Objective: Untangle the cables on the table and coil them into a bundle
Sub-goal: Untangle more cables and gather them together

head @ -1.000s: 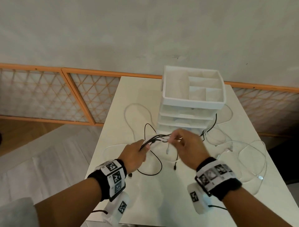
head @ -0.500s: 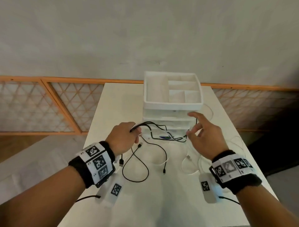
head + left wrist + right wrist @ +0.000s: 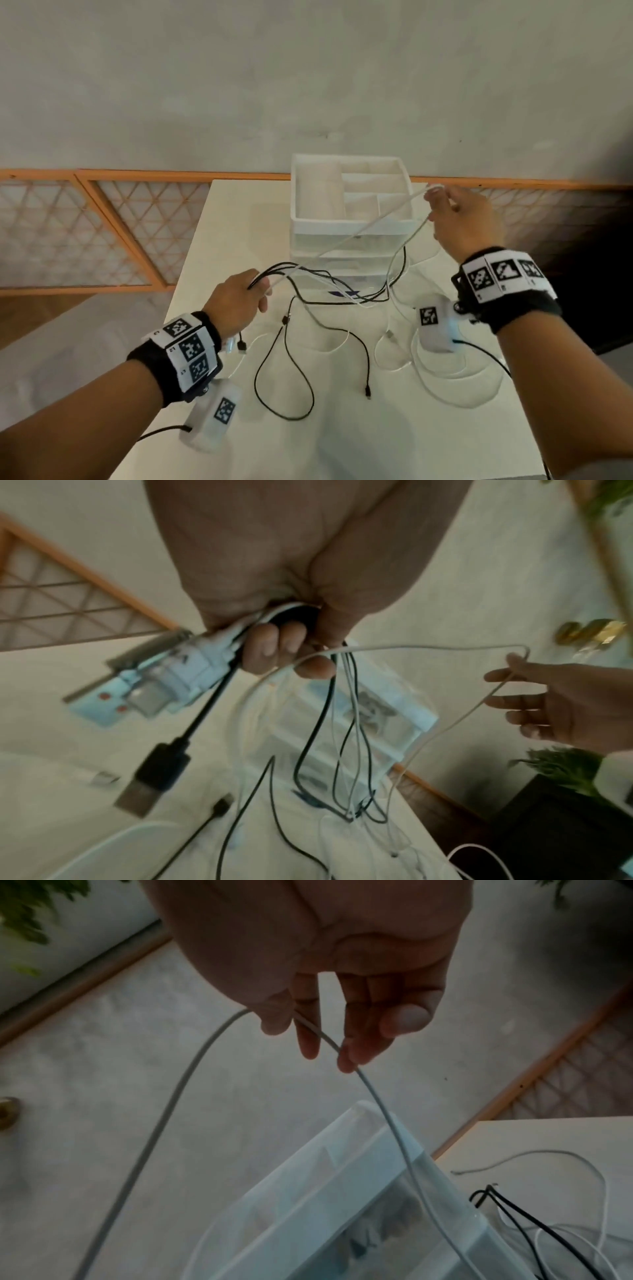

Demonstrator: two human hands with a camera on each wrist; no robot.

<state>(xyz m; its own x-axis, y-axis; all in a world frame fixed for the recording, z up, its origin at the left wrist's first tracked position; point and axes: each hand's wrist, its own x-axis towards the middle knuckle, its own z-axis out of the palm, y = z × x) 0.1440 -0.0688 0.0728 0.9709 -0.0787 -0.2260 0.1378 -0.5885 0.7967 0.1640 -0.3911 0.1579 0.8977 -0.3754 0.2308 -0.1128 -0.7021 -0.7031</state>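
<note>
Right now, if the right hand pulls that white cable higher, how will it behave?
Probably floppy: the white cable sags between the right hand and left hand. It looks light, but likely drags the black cables crossing it. The drawer organizer beside it might get nudged.

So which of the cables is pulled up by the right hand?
The white cable: it runs taut from the left hand up to the right hand, above the drawer unit; the black cables hang lower.

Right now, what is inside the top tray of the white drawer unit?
The top tray looks bare: only white dividers forming several compartments show in the head view. The near wall hides a strip of its floor. A white cable, stretched between both hands, crosses above it, not inside.
</note>
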